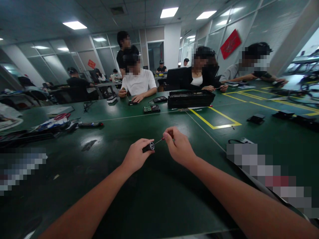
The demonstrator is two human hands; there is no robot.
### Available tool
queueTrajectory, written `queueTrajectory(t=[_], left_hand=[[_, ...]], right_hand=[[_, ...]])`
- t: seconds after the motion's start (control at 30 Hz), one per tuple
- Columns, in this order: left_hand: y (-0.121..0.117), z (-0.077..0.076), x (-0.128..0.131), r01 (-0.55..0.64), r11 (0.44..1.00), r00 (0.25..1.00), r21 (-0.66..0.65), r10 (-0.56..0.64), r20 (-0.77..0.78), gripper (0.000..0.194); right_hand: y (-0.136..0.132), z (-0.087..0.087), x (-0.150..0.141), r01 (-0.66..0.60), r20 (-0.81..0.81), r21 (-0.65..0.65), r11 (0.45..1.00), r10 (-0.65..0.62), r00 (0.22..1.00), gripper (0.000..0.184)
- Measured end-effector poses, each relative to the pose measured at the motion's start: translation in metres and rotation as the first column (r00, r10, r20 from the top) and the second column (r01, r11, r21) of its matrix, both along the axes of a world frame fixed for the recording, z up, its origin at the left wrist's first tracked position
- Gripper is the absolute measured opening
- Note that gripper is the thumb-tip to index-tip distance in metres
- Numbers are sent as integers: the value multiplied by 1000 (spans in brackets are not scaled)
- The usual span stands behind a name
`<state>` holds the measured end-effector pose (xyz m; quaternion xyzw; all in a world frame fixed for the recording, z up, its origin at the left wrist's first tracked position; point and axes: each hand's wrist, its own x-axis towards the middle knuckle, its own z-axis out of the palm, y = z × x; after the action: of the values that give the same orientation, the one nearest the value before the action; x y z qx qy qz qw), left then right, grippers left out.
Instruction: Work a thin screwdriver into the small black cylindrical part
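Observation:
My left hand [136, 155] is closed round a small black cylindrical part [149, 146], held just above the green table [154, 186]. My right hand [178, 146] pinches a thin screwdriver with a red handle [166, 137]; its metal shaft points left and its tip meets the end of the black part. Both hands hover near the table's middle, close together, forearms stretched out from the bottom edge.
A long black tray [190, 98], a circuit board [151, 109] and small black devices lie further back. Yellow tape lines [219, 119] mark the table. Tools and cables [59, 122] sit at the left. Several people sit across the table; one stands behind.

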<state>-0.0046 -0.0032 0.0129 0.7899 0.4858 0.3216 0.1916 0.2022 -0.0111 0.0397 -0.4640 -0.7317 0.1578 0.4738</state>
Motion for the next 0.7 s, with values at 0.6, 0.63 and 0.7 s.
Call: queueTrajectory(t=[0.6, 0.63, 0.7], left_hand=[[7, 7, 2, -64, 964, 963, -259, 128, 237, 34], [4, 11, 5, -55, 963, 977, -265, 107, 184, 32], [0, 17, 14, -2, 962, 998, -274, 20, 64, 30]], right_hand=[[2, 3, 5, 119, -198, -4, 993, -117, 973, 25], [4, 1, 5, 124, -196, 14, 992, -119, 973, 25], [6, -2, 5, 129, -179, 42, 991, -119, 977, 25]])
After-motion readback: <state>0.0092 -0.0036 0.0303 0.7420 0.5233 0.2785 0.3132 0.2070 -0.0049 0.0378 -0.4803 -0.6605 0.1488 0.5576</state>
